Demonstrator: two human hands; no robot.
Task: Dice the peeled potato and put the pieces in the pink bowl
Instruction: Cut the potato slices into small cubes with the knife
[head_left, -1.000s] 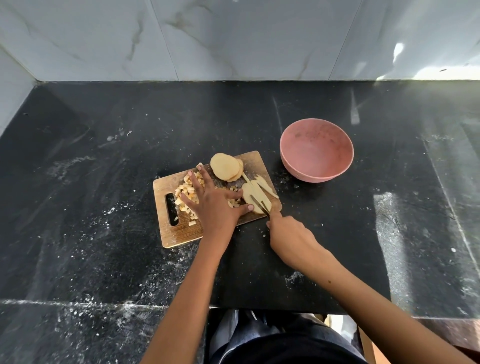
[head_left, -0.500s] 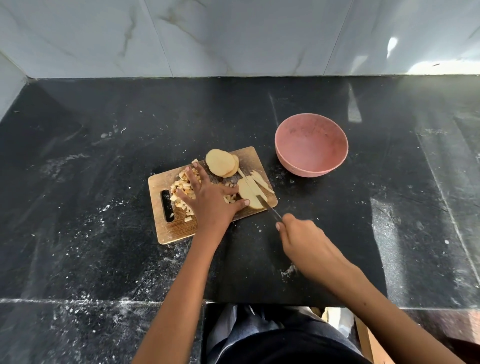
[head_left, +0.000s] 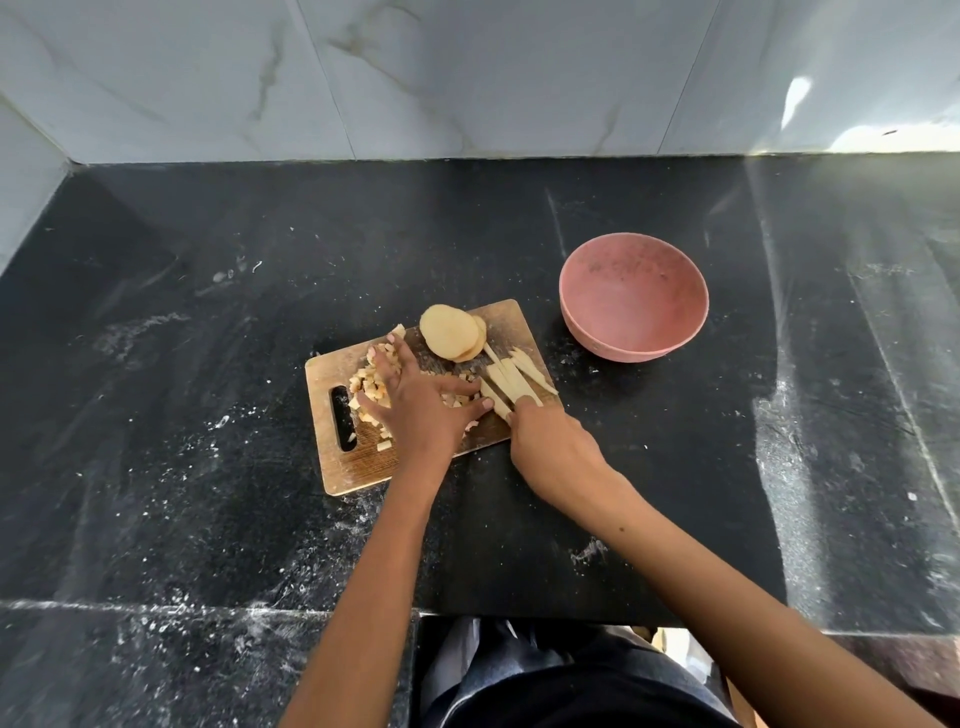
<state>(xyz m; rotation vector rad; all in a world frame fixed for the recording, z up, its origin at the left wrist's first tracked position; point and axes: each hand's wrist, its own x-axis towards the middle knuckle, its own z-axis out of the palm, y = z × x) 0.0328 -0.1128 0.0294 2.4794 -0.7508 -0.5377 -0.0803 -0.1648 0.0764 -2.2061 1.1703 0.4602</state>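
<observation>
A wooden cutting board lies on the black counter. Diced potato pieces are heaped on its left half, and my left hand rests flat on them with fingers spread and the thumb reaching toward the strips. Two round potato slices sit stacked at the board's far edge. Several long potato strips lie at the board's right end. My right hand is curled round a knife, index finger stretched onto the strips; the blade is almost wholly hidden. The pink bowl stands to the right of the board with nothing in it.
The black stone counter is dusted with white specks. A marble-tiled wall runs along the back and the left side. The counter's front edge is close to my body.
My right hand, which had drawn back off the board, has moved forward onto the potato strips again. My left hand has stayed on the diced pile.
</observation>
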